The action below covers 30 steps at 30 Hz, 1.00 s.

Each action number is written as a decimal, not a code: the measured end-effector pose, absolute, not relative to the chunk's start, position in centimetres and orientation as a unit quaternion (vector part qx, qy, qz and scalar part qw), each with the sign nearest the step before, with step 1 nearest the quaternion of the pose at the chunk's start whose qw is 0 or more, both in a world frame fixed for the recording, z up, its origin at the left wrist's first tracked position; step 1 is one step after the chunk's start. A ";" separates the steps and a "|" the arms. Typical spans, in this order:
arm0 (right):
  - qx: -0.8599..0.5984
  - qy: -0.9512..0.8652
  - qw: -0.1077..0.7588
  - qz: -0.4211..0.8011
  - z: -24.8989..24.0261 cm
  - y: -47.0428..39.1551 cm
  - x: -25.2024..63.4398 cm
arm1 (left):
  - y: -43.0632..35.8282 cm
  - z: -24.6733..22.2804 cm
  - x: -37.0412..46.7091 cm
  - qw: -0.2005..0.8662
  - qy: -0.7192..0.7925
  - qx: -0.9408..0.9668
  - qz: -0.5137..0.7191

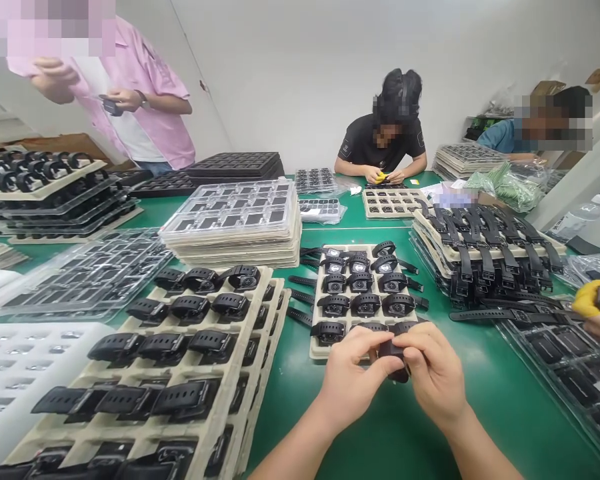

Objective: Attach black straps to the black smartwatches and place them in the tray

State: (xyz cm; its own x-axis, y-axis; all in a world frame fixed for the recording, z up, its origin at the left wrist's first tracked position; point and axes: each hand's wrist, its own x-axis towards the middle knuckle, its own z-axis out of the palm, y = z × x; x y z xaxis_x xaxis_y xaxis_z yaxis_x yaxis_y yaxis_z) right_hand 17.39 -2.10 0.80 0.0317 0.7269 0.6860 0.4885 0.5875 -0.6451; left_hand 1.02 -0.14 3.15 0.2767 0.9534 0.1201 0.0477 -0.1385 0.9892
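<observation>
Both my hands meet low in the centre, around a small black watch (391, 352). My left hand (353, 373) pinches it from the left with thumb and fingers; my right hand (435, 373) grips its right side. Fingers cover much of the watch, and its strap hangs below them. Just beyond my hands lies a beige tray (312, 343) holding rows of black watches, some with straps spread past the tray's edges. Left of my forearms, a stack of beige trays (253, 333) carries looped black watches.
Clear-lidded trays (230, 210) are piled behind. At right are stacked trays with hanging straps (480, 247) and plastic trays (570, 360). White foam (40, 360) lies left. Three people sit or stand around the green table (300, 413); a yellow-gloved hand (597, 307) shows at the right edge.
</observation>
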 end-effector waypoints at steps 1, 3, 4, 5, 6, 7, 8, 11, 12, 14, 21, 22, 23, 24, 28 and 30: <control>-0.440 -0.695 0.556 0.119 0.8 -2.1 17.4 | -0.1 3.2 1.0 0.516 0.409 0.611 0.439; -0.440 -0.701 0.541 0.149 0.8 -2.1 17.4 | 0.0 3.4 0.9 0.528 0.401 0.607 0.438; -0.438 -0.700 0.539 0.166 0.8 -2.1 17.4 | 0.0 3.5 0.8 0.541 0.391 0.602 0.438; -0.436 -0.694 0.543 0.186 0.8 -2.1 17.5 | 0.1 3.6 0.8 0.558 0.377 0.595 0.439; -0.434 -0.681 0.552 0.206 0.8 -2.1 17.5 | 0.1 3.6 0.8 0.578 0.362 0.584 0.440; -0.430 -0.666 0.566 0.225 0.9 -2.1 17.5 | 0.1 3.5 0.8 0.597 0.348 0.571 0.443; -0.427 -0.651 0.579 0.242 0.8 -2.1 17.6 | 0.1 3.5 0.8 0.610 0.339 0.561 0.445; -0.420 -0.631 0.594 0.270 0.8 -2.1 17.8 | 0.0 3.1 0.9 0.607 0.350 0.546 0.459; -0.416 -0.635 0.592 0.271 0.9 -2.0 17.8 | -0.1 3.0 1.0 0.600 0.358 0.546 0.462; -0.410 -0.646 0.586 0.268 1.0 -1.9 18.0 | -0.2 2.8 1.0 0.594 0.367 0.543 0.467; -0.388 -0.673 0.568 0.271 1.5 -1.8 18.4 | -0.2 2.8 1.4 0.614 0.352 0.516 0.483; -0.392 -0.680 0.558 0.269 1.4 -1.8 18.4 | -0.1 2.8 1.4 0.612 0.353 0.514 0.486; -0.397 -0.686 0.548 0.268 1.3 -1.8 18.4 | 0.0 2.8 1.4 0.613 0.352 0.511 0.489; -0.403 -0.689 0.538 0.270 1.2 -1.7 18.4 | 0.0 2.8 1.4 0.617 0.348 0.509 0.489; -0.408 -0.699 0.501 0.307 1.1 -1.5 18.5 | 0.1 2.6 1.6 0.637 0.330 0.497 0.488; -0.407 -0.699 0.482 0.335 1.2 -1.5 18.4 | 0.0 2.2 1.7 0.637 0.328 0.495 0.492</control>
State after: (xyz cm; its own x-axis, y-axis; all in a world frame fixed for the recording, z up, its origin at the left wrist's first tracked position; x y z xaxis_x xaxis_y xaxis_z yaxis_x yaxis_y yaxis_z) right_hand 18.43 -1.46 1.18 -0.2027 0.8933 0.4013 0.2465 0.4431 -0.8619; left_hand 1.68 -0.05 2.22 0.3010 0.9512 0.0684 -0.3006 0.0265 0.9534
